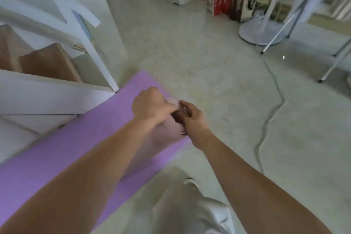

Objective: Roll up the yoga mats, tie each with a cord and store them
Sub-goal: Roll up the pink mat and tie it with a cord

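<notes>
Forearms [91, 173] are extended over the flat purple mat [47, 161]; the pink roll [165, 135] is gripped by left hand [150, 106] and right hand [191, 118].

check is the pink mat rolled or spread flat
Rolled: pink mat shows spiral end layers, held by left hand and right hand.

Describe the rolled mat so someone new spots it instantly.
Find the flat purple foam yoga mat beside the white shelf unit. On its far end lies the rolled pale-pink foam yoga mat, gripped by the left hand and right hand. Unlike the flat purple one, it shows spiral layers at its end.
</notes>
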{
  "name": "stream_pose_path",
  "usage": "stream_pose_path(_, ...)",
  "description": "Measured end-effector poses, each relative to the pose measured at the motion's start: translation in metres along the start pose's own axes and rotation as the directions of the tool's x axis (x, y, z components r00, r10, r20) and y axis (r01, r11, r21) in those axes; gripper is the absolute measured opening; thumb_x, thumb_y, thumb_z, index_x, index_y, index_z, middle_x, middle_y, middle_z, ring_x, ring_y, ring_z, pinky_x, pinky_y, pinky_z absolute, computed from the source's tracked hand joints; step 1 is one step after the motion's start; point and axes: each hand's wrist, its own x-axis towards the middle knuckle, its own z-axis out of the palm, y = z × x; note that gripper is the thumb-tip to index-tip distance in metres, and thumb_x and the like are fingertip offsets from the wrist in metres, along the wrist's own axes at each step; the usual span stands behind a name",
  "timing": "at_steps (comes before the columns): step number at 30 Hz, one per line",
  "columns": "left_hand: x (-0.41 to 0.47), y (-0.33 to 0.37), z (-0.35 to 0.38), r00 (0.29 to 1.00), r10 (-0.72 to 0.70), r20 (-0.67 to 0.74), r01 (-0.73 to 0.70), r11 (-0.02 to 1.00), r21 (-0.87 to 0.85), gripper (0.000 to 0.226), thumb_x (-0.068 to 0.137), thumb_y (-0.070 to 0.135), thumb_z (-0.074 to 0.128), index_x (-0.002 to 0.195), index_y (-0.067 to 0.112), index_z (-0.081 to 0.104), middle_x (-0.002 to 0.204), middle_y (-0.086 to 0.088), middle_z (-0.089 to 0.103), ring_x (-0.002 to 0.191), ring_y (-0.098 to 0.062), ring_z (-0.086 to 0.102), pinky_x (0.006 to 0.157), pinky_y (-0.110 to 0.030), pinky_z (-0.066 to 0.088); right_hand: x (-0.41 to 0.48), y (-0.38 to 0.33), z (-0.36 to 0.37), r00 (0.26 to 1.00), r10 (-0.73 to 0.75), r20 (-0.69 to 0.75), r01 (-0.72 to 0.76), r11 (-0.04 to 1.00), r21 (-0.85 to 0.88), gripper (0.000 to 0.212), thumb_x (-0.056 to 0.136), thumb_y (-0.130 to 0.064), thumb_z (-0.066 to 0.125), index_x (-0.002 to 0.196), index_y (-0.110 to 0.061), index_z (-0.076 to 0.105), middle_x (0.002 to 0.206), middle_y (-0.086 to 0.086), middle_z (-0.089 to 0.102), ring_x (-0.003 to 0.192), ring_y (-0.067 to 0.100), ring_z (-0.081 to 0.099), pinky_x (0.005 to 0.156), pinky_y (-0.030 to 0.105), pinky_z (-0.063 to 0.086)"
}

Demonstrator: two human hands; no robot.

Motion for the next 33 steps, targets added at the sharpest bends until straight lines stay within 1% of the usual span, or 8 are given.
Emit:
stream_pose_path(4, 0.002, 0.075, 0.05, 0.971, 0.226, 0.084, -0.239, 0.944, 0.228, 0.033, 0.062, 0.038, 0.077, 0.068, 0.01, 0.06, 0.06, -0.004, 0.053, 0.07, -0.032, 0.057, 0.056, -0.029, 0.034, -0.003, 0.025, -0.065, 0.98, 0.043, -0.194, 0.007, 0.969, 0.247, 0.04, 0.095, 0.0, 0.059, 0.134, -0.008, 0.053, 0.114, 0.003, 0.067, 0.104, 0.016, 0.064, 0.09, 0.022, 0.053)
stream_pose_path(8, -0.011, 0.13, 0.124, 0.874, 0.422, 0.241, -0.485, 0.784, 0.387, 0.029, 0.065, 0.034, 0.078, 0.071, 0.01, 0.062, 0.07, -0.011, 0.06, 0.07, -0.034, 0.056, 0.059, -0.029, 0.036, -0.018, 0.067, -0.114, 0.92, 0.18, -0.349, 0.013, 0.874, 0.486, 0.044, 0.094, -0.003, 0.06, 0.137, -0.006, 0.05, 0.128, 0.017, 0.063, 0.107, 0.021, 0.063, 0.1, 0.038, 0.051)
stream_pose_path(12, -0.037, 0.138, 0.202, 0.793, 0.462, 0.396, -0.599, 0.71, 0.37, 0.03, 0.063, 0.033, 0.079, 0.067, 0.009, 0.061, 0.063, -0.011, 0.055, 0.066, -0.034, 0.054, 0.058, -0.03, 0.037, -0.039, 0.127, -0.149, 0.83, 0.34, -0.442, -0.039, 0.826, 0.562, 0.044, 0.097, -0.007, 0.059, 0.139, -0.01, 0.049, 0.132, 0.019, 0.06, 0.104, 0.019, 0.059, 0.096, 0.034, 0.049)
stream_pose_path(16, -0.069, 0.119, 0.254, 0.725, 0.478, 0.496, -0.675, 0.638, 0.372, 0.028, 0.064, 0.034, 0.08, 0.073, 0.01, 0.068, 0.066, -0.013, 0.059, 0.069, -0.036, 0.059, 0.058, -0.029, 0.036, -0.068, 0.185, -0.168, 0.797, 0.459, -0.393, -0.122, 0.759, 0.639, 0.045, 0.097, -0.006, 0.057, 0.141, -0.012, 0.048, 0.134, 0.017, 0.059, 0.104, 0.021, 0.058, 0.093, 0.035, 0.049)
stream_pose_path(19, -0.094, 0.102, 0.275, 0.708, 0.429, 0.561, -0.688, 0.6, 0.409, 0.03, 0.057, 0.032, 0.084, 0.074, 0.011, 0.071, 0.066, -0.015, 0.06, 0.068, -0.035, 0.058, 0.056, -0.029, 0.033, -0.124, 0.221, -0.19, 0.765, 0.545, -0.343, -0.229, 0.729, 0.645, 0.041, 0.101, -0.01, 0.052, 0.141, -0.013, 0.048, 0.113, 0.001, 0.06, 0.101, 0.017, 0.054, 0.087, 0.032, 0.045)
stream_pose_path(24, -0.134, 0.09, 0.288, 0.703, 0.396, 0.591, -0.689, 0.584, 0.429, 0.027, 0.056, 0.025, 0.085, 0.068, 0.012, 0.064, 0.06, -0.012, 0.048, 0.066, -0.034, 0.054, 0.058, -0.03, 0.034, -0.26, 0.312, -0.234, 0.529, 0.705, -0.473, -0.501, 0.709, 0.497, 0.028, 0.101, -0.006, 0.045, 0.125, -0.014, 0.059, 0.096, 0.001, 0.058, 0.087, 0.017, 0.055, 0.074, 0.031, 0.047)
stream_pose_path(30, -0.167, 0.078, 0.296, 0.703, 0.405, 0.584, -0.696, 0.561, 0.449, 0.027, 0.057, 0.024, 0.082, 0.068, 0.012, 0.061, 0.057, -0.01, 0.048, 0.061, -0.033, 0.05, 0.057, -0.03, 0.036, -0.393, 0.386, -0.242, 0.239, 0.828, -0.507, -0.761, 0.484, 0.432, 0.031, 0.094, -0.002, 0.044, 0.117, -0.012, 0.063, 0.088, 0.003, 0.059, 0.076, 0.02, 0.056, 0.067, 0.033, 0.046)
stream_pose_path(33, -0.173, 0.069, 0.296, 0.708, 0.405, 0.578, -0.693, 0.557, 0.458, 0.026, 0.06, 0.025, 0.081, 0.072, 0.012, 0.062, 0.06, -0.011, 0.051, 0.065, -0.034, 0.052, 0.059, -0.031, 0.036, -0.427, 0.4, -0.24, 0.177, 0.856, -0.486, -0.841, 0.388, 0.377, 0.04, 0.09, 0.002, 0.037, 0.111, -0.017, 0.066, 0.081, 0.0, 0.058, 0.076, 0.02, 0.055, 0.067, 0.03, 0.043)
